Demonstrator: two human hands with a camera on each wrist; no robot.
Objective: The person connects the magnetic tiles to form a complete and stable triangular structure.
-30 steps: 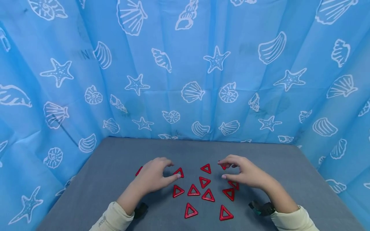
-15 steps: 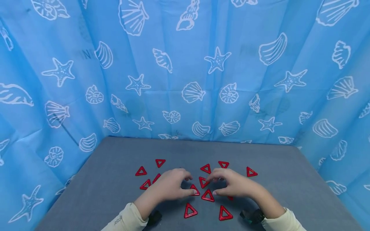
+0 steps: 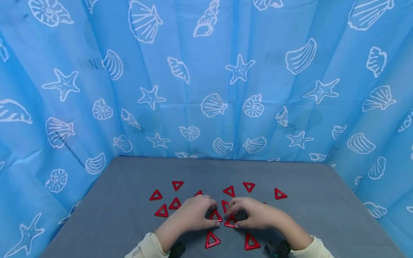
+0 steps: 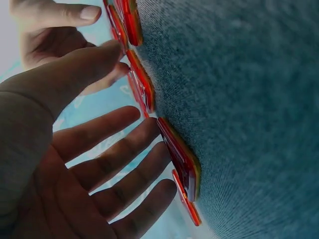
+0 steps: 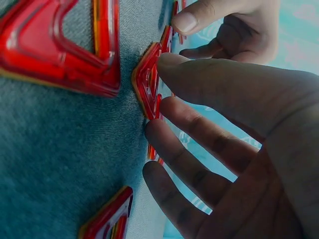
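Several red triangle frames lie flat on the grey tabletop. In the head view my left hand (image 3: 196, 215) is low over the table, with thumb and index finger to either side of one red triangle frame (image 3: 220, 219). My right hand (image 3: 255, 214) faces it, its thumb and index finger at another triangle frame (image 3: 227, 224). The right wrist view has the thumb tip (image 5: 172, 62) overlapping the near edge of a triangle frame (image 5: 140, 82), the other fingers fairly straight. Seen from the left wrist, the fingers (image 4: 119, 149) are spread and straight, fingertips close to a triangle frame (image 4: 192, 172).
Two triangle frames lie nearer me, a left one (image 3: 208, 239) and a right one (image 3: 247, 242). Others are scattered left (image 3: 156, 199), behind and right (image 3: 280, 197). Some are partly hidden by the hands. A blue shell-patterned curtain (image 3: 190, 107) surrounds the grey tabletop (image 3: 309, 200).
Both hands have moved inward and nearer to me, closing the gap between them over the middle triangles. Triangle frames at the left, formerly hidden by my left hand, now show.
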